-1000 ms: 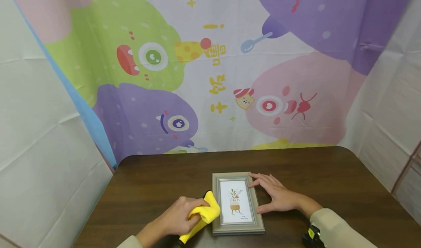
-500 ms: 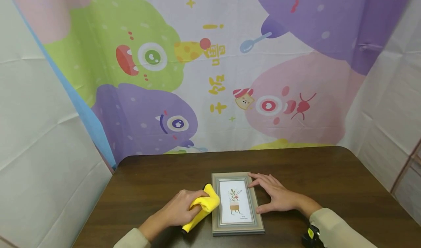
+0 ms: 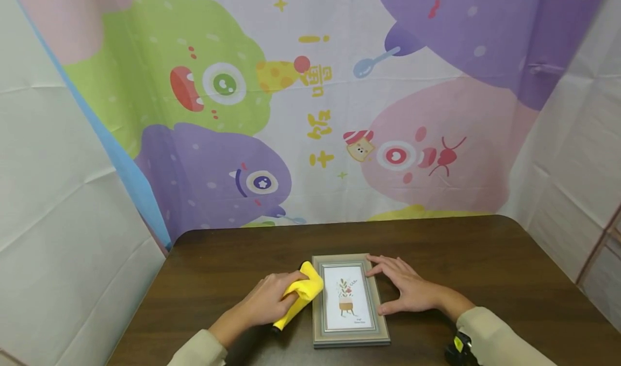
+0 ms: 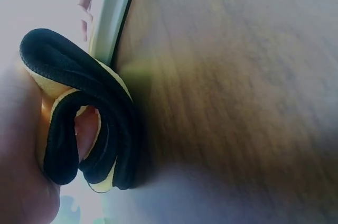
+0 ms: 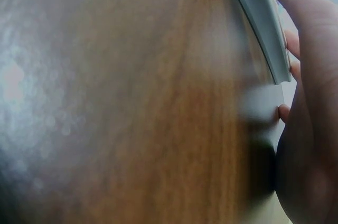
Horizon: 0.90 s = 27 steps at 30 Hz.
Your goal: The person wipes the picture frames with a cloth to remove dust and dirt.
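Note:
A picture frame [image 3: 351, 338] with a greenish-beige border lies flat on the table, showing a print of a potted plant. At its left border my left hand [image 3: 266, 300] grips a folded yellow cloth [image 3: 306, 289], whose black-edged folds show in the left wrist view. The cloth overlaps the frame's left side. My right hand [image 3: 409, 289] rests at the right border with fingers spread, fingertips on the upper right part and thumb lower down. In the right wrist view the frame's grey side edge [image 5: 261, 28] lies beside the right hand [image 5: 317, 86].
The dark brown wooden table [image 3: 233, 253] stretches around the frame. Behind it hangs a curtain with cartoon monsters [image 3: 335, 193], and pale panels stand left [image 3: 73, 193] and right. A black strap device [image 3: 458, 350] sits at the right wrist.
My left hand has slid the yellow cloth upward along the frame's left border, away from the person. The right hand and the frame have stayed in place.

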### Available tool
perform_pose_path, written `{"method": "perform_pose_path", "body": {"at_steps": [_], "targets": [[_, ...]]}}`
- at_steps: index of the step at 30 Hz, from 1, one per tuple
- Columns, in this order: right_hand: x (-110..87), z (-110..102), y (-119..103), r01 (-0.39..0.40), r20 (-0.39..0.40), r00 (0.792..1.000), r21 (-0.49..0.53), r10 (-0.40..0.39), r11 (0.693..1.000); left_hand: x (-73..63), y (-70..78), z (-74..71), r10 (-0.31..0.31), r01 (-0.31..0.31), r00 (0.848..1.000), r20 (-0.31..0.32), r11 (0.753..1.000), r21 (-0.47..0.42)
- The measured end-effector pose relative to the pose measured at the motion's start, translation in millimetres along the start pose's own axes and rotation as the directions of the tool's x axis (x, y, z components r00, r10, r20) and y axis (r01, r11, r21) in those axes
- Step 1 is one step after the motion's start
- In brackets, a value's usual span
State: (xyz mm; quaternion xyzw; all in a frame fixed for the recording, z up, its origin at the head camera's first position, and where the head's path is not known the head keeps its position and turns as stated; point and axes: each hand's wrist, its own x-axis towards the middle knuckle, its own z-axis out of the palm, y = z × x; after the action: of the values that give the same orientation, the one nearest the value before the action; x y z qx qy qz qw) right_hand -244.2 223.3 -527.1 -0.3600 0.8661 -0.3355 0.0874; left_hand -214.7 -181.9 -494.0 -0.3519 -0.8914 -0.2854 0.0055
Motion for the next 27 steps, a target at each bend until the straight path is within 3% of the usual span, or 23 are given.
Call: {"method": "perform_pose_path", "body": {"at_steps": [4, 9, 17, 24, 27], "targets": [[0.0, 0, 0, -0.001, 0.001, 1.0, 0.001, 0.001, 1.0, 4.1, 1.8, -2.4, -0.059, 0.058, 0.998, 0.021, 0.998, 0.028], [0.3, 0, 1, 0.004, -0.001, 1.0, -0.005, -0.004, 1.0, 8.4, 0.1, -3.3, -0.088, 0.087, 0.996, 0.026, 0.995, 0.058], [0.8, 1, 1, 0.015, -0.007, 1.0, -0.003, -0.015, 1.0, 15.5, -6.7, -1.7, -0.092, 0.092, 0.996, -0.01, 0.991, 0.1], [-0.2, 1, 1, 0.005, 0.005, 1.0, -0.001, -0.005, 1.0, 24.8, -12.6, -2.3, -0.095, 0.096, 0.995, -0.016, 0.992, 0.077], [-0.1, 1, 1, 0.002, 0.006, 1.0, 0.0, -0.002, 1.0, 25.5, -17.7, -1.4, -0.065, 0.067, 0.998, -0.027, 0.996, 0.051]]}}
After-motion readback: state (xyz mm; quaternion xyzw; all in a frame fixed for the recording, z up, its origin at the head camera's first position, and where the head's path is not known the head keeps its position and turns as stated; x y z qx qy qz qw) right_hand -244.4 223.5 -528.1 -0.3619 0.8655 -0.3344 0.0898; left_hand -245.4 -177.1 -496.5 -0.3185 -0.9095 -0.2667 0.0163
